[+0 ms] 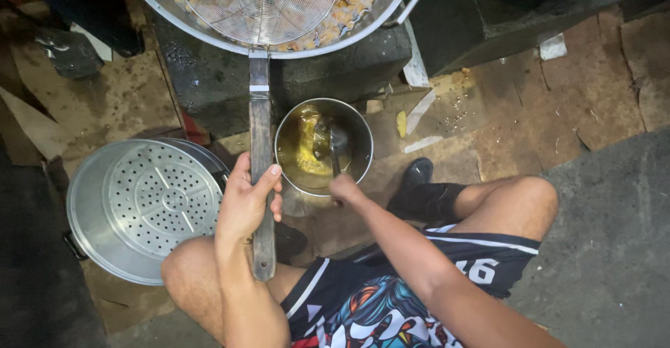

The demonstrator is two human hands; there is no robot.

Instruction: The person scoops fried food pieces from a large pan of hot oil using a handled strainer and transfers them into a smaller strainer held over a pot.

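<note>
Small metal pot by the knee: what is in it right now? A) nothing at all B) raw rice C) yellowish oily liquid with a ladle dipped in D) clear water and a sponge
C: the small metal pot holds yellowish oily liquid, and the right hand grips a ladle whose bowl sits in it, while the left hand holds the strainer handle.

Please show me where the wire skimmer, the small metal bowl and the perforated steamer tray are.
wire skimmer [259, 2]: head view, on its mesh basket.
small metal bowl [357, 130]: head view, on its right inner wall.
perforated steamer tray [153, 198]: head view, on its holed surface.
</note>
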